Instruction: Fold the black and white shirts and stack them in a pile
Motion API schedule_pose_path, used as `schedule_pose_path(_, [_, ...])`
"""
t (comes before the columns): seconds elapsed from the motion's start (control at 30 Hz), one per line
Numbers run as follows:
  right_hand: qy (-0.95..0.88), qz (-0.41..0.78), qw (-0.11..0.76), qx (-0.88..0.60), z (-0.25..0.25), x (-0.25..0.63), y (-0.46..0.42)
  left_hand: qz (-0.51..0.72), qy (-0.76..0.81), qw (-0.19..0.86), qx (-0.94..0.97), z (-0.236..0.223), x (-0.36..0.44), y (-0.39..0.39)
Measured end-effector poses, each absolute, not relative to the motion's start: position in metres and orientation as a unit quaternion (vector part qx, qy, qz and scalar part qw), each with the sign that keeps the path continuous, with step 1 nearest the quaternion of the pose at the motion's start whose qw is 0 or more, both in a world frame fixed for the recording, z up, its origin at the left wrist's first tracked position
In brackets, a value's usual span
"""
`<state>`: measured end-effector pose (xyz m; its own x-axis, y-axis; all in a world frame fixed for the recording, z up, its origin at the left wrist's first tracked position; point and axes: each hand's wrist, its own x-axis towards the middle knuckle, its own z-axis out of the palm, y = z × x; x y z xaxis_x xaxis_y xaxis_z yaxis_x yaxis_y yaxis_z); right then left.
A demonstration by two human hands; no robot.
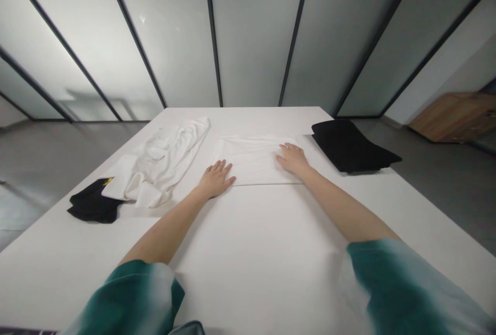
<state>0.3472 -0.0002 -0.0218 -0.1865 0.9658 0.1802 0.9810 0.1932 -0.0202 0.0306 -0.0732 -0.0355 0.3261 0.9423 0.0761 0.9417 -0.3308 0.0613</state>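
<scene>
A white folded cloth, perhaps a garment, lies flat on the white table in front of me. My left hand rests at its near left corner, palm down with the fingers apart. On the right part of the cloth lies my right hand, also flat with its fingers spread. Neither hand grips anything. Slight wrinkles run across the cloth between the hands.
To the left is a crumpled white garment, partly over a black folded cloth with a small yellow mark. Folded black cloths lie at the right table edge. Frosted glass panels stand behind the table; a wooden cabinet is far right.
</scene>
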Motion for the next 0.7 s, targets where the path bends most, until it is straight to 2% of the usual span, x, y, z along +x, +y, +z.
schedule_pose_path(0.2, [-0.864, -0.002, 0.087, -0.496, -0.020, 0.312, -0.091, 0.036, 0.627, -0.023, 0.778, -0.033, 0.034, -0.071])
schedule_pose_path(0.33, [-0.884, 0.036, 0.093, -0.457, -0.020, 0.299, -0.113, 0.027, 0.685, -0.053, 0.726, -0.028, 0.032, -0.073])
schedule_pose_path(0.5, [-0.859, 0.009, 0.071, -0.507, -0.027, 0.305, -0.094, 0.024, 0.687, -0.072, 0.723, -0.017, 0.028, -0.079])
schedule_pose_path(0.7, [-0.791, 0.022, 0.047, -0.609, -0.018, 0.333, -0.043, -0.008, 0.572, -0.046, 0.819, 0.007, 0.037, -0.086])
